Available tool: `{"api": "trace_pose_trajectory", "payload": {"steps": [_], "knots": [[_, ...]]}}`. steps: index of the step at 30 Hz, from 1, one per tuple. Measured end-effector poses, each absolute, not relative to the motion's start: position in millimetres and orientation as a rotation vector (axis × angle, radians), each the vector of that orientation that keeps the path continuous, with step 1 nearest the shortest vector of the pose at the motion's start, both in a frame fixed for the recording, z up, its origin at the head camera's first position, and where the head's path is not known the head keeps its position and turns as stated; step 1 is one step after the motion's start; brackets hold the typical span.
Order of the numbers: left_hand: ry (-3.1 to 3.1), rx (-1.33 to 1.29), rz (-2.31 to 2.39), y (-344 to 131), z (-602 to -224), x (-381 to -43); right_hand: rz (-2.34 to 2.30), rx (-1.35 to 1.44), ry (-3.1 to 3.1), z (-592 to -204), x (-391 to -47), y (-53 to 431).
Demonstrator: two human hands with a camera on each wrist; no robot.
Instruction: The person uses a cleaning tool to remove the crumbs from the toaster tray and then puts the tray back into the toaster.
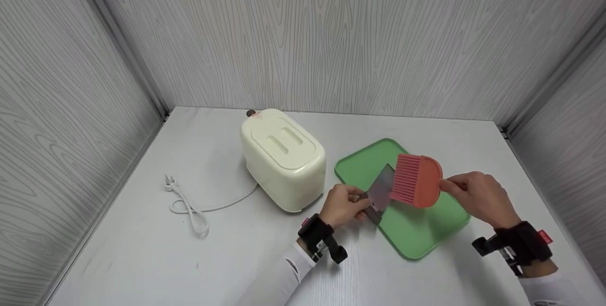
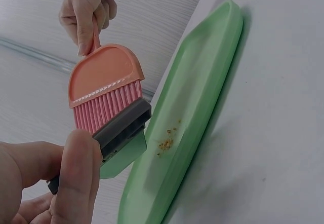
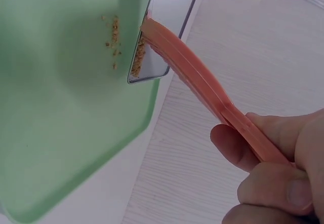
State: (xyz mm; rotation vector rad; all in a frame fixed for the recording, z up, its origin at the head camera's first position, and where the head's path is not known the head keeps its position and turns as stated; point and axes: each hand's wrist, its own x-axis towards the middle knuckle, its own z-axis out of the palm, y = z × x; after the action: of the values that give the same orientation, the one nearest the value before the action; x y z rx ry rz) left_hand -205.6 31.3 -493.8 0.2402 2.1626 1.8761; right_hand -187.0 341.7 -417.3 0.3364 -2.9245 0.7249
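Note:
My left hand (image 1: 342, 205) pinches the dark end of a flat, shiny crumb tray (image 1: 381, 186), held tilted over the left edge of a green tray (image 1: 423, 236). A small orange brush (image 1: 428, 182) with pink bristles is in my right hand (image 1: 482, 197), gripped by its thin handle. Its bristles reach to the crumb tray's surface. In the right wrist view, brown crumbs (image 3: 138, 59) lie along the crumb tray's lower edge. More crumbs (image 2: 166, 144) are scattered on the green tray.
Left of the green tray stands a cream toaster (image 1: 284, 154) with a lid over its top. Its white cord (image 1: 222, 207) runs left to a plug (image 1: 170, 184) on the white table (image 1: 142, 258). Grey wood-grain panels (image 1: 331, 36) enclose the back and sides.

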Motion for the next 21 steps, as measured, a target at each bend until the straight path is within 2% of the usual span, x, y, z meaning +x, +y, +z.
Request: {"api": "trace_pose_trajectory", "payload": {"steps": [21], "knots": [[2.173, 0.255, 1.889, 29.2, -494.7, -205.9, 0.928, 0.096, -2.970, -417.7, -199.1, 368.4]]}}
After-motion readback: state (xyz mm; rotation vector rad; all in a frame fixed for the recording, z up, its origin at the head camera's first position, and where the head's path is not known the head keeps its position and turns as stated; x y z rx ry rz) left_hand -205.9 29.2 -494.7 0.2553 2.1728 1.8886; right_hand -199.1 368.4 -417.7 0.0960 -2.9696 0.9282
